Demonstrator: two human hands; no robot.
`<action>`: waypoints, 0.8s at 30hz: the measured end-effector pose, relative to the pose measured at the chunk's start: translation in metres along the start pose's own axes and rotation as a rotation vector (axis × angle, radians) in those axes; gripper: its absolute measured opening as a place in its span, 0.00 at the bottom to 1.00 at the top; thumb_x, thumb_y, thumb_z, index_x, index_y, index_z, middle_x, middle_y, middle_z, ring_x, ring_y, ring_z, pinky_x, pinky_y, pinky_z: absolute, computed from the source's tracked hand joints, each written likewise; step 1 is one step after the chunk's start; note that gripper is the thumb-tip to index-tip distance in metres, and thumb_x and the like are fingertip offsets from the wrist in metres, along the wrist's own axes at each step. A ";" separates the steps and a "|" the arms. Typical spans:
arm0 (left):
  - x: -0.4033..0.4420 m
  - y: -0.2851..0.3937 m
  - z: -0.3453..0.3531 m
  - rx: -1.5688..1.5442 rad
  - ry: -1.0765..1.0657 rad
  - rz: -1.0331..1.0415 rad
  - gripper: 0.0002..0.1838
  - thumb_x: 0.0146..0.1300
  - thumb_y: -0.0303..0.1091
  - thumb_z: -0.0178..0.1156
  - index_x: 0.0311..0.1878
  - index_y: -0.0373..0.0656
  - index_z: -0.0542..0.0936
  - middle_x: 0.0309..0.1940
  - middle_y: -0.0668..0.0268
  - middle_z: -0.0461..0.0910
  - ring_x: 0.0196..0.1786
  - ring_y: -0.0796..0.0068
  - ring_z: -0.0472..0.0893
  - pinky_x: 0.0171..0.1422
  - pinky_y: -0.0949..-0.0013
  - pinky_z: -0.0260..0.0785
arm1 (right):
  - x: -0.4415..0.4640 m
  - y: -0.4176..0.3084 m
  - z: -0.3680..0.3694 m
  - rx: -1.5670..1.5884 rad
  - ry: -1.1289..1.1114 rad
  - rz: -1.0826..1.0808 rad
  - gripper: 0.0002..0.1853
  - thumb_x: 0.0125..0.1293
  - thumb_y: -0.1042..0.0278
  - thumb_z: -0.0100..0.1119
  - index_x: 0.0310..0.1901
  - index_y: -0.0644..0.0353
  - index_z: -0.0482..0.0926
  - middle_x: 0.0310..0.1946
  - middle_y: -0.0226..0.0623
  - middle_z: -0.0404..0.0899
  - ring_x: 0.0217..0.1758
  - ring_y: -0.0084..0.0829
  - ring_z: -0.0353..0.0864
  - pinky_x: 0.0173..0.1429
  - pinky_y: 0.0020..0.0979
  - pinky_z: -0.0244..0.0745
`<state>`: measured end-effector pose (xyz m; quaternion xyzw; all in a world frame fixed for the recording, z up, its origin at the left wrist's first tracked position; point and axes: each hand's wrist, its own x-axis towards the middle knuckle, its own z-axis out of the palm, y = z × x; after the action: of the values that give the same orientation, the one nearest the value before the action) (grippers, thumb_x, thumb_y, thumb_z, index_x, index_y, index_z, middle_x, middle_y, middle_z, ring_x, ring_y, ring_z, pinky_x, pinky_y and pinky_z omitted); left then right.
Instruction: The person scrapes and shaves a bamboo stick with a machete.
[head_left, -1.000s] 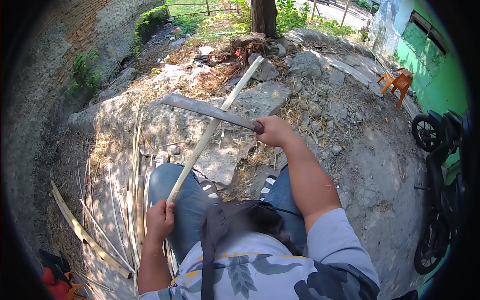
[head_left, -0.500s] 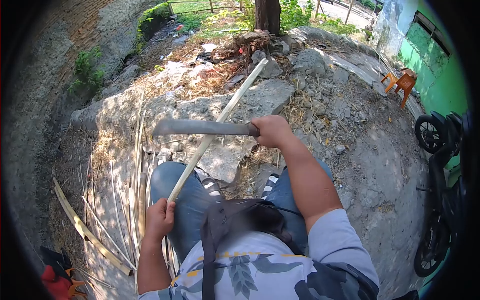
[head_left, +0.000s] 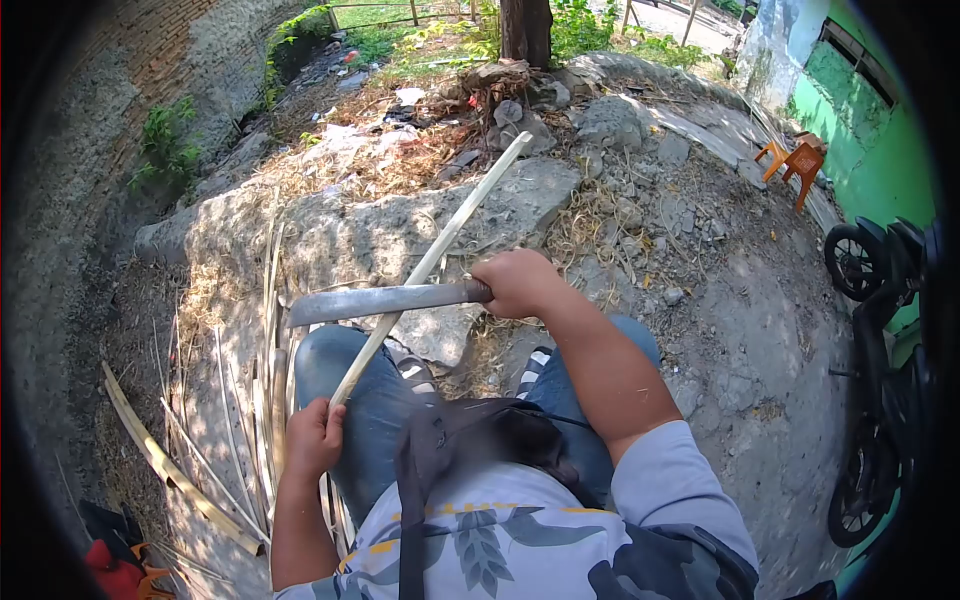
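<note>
My left hand [head_left: 314, 437] is closed around the near end of a long pale bamboo strip [head_left: 455, 225], which slants up and away to the right in front of my knees. My right hand [head_left: 520, 283] grips the handle of a machete [head_left: 390, 302]. Its broad grey blade points left and lies across the strip, a little above my left knee. The blade seems to touch the strip, though how deep its edge sits is hidden. Beside my left leg, several thin bamboo strips [head_left: 262, 400] lie on the ground, along with a wider curved bamboo piece [head_left: 165, 455].
A low concrete ledge [head_left: 330, 235] and broken rubble [head_left: 610, 125] lie ahead, with a tree trunk [head_left: 525, 35] behind. On the right stand orange plastic chairs [head_left: 800, 165] and a black motorcycle [head_left: 870, 400] near a green wall [head_left: 875, 140]. A brick wall [head_left: 140, 90] rises at left.
The machete and my right hand have moved down along the strip toward me and slightly left. My left hand keeps hold of the near end in about the same place.
</note>
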<state>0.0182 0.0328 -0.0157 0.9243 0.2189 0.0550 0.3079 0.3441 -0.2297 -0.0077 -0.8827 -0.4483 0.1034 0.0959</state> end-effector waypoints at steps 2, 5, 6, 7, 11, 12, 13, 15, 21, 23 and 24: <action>0.000 0.005 -0.004 0.031 -0.008 -0.009 0.16 0.75 0.39 0.63 0.33 0.37 0.78 0.20 0.50 0.77 0.24 0.46 0.77 0.30 0.52 0.66 | 0.002 -0.009 -0.005 -0.047 -0.030 -0.057 0.11 0.54 0.63 0.70 0.41 0.48 0.86 0.38 0.40 0.89 0.46 0.45 0.90 0.51 0.49 0.83; 0.000 0.001 -0.003 0.022 -0.002 -0.016 0.16 0.75 0.39 0.64 0.33 0.38 0.77 0.20 0.49 0.76 0.24 0.45 0.77 0.30 0.51 0.66 | 0.005 0.002 -0.001 0.010 0.034 0.016 0.11 0.56 0.61 0.69 0.41 0.48 0.87 0.38 0.39 0.89 0.45 0.47 0.90 0.51 0.48 0.84; -0.001 -0.001 -0.001 0.007 0.000 -0.014 0.16 0.75 0.39 0.64 0.33 0.38 0.77 0.20 0.49 0.76 0.24 0.44 0.77 0.30 0.51 0.66 | 0.007 0.017 0.005 0.055 0.085 0.086 0.10 0.57 0.61 0.69 0.42 0.48 0.87 0.38 0.40 0.89 0.45 0.47 0.90 0.51 0.48 0.84; -0.002 0.000 0.001 0.021 0.013 -0.004 0.17 0.75 0.39 0.64 0.32 0.38 0.77 0.20 0.50 0.76 0.24 0.44 0.76 0.30 0.51 0.66 | 0.008 0.031 0.006 0.099 0.137 0.159 0.10 0.58 0.60 0.69 0.42 0.48 0.87 0.38 0.40 0.89 0.45 0.48 0.90 0.51 0.49 0.84; 0.003 -0.003 0.003 0.022 0.010 0.017 0.17 0.75 0.39 0.63 0.32 0.37 0.77 0.20 0.50 0.76 0.23 0.46 0.76 0.30 0.52 0.65 | 0.008 0.051 0.013 0.164 0.132 0.293 0.11 0.62 0.56 0.69 0.43 0.49 0.86 0.40 0.42 0.89 0.49 0.48 0.89 0.52 0.50 0.83; 0.004 -0.004 0.001 0.010 -0.011 0.011 0.17 0.75 0.39 0.63 0.32 0.37 0.77 0.20 0.50 0.76 0.23 0.47 0.75 0.30 0.52 0.65 | 0.003 0.042 0.005 0.140 0.123 0.305 0.11 0.61 0.57 0.69 0.43 0.50 0.86 0.41 0.42 0.89 0.49 0.48 0.89 0.53 0.50 0.84; 0.005 -0.003 0.001 -0.007 -0.021 -0.004 0.17 0.75 0.39 0.63 0.32 0.37 0.77 0.20 0.50 0.76 0.22 0.48 0.75 0.30 0.52 0.65 | 0.003 0.040 0.004 0.136 0.134 0.282 0.11 0.61 0.57 0.69 0.43 0.50 0.86 0.41 0.42 0.89 0.49 0.48 0.89 0.53 0.50 0.83; 0.004 -0.001 -0.002 -0.037 -0.047 -0.038 0.17 0.75 0.39 0.63 0.33 0.37 0.77 0.19 0.50 0.76 0.22 0.50 0.76 0.30 0.53 0.65 | 0.002 0.034 0.006 0.133 0.149 0.236 0.12 0.60 0.57 0.69 0.43 0.50 0.86 0.40 0.42 0.89 0.49 0.47 0.89 0.53 0.50 0.83; 0.001 0.003 -0.002 -0.003 -0.031 -0.045 0.17 0.75 0.40 0.63 0.33 0.37 0.78 0.20 0.51 0.77 0.22 0.51 0.76 0.30 0.54 0.66 | 0.004 -0.013 0.003 -0.023 -0.051 -0.064 0.11 0.56 0.60 0.70 0.41 0.49 0.86 0.37 0.38 0.88 0.46 0.46 0.89 0.51 0.49 0.83; 0.002 0.001 -0.001 -0.005 -0.024 -0.007 0.17 0.75 0.40 0.63 0.34 0.37 0.79 0.21 0.50 0.77 0.23 0.50 0.76 0.31 0.53 0.66 | 0.001 -0.007 -0.006 -0.024 -0.029 -0.082 0.10 0.55 0.61 0.70 0.40 0.47 0.86 0.37 0.37 0.88 0.46 0.46 0.89 0.51 0.49 0.83; 0.001 -0.002 -0.001 -0.003 -0.023 0.005 0.16 0.75 0.40 0.63 0.34 0.37 0.79 0.21 0.50 0.77 0.23 0.49 0.76 0.31 0.53 0.66 | -0.001 -0.006 -0.007 -0.019 -0.023 -0.096 0.10 0.55 0.61 0.70 0.40 0.47 0.86 0.37 0.37 0.88 0.45 0.46 0.89 0.51 0.49 0.83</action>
<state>0.0178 0.0350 -0.0154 0.9248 0.2132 0.0457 0.3117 0.3410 -0.2274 0.0011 -0.8598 -0.4922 0.1045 0.0870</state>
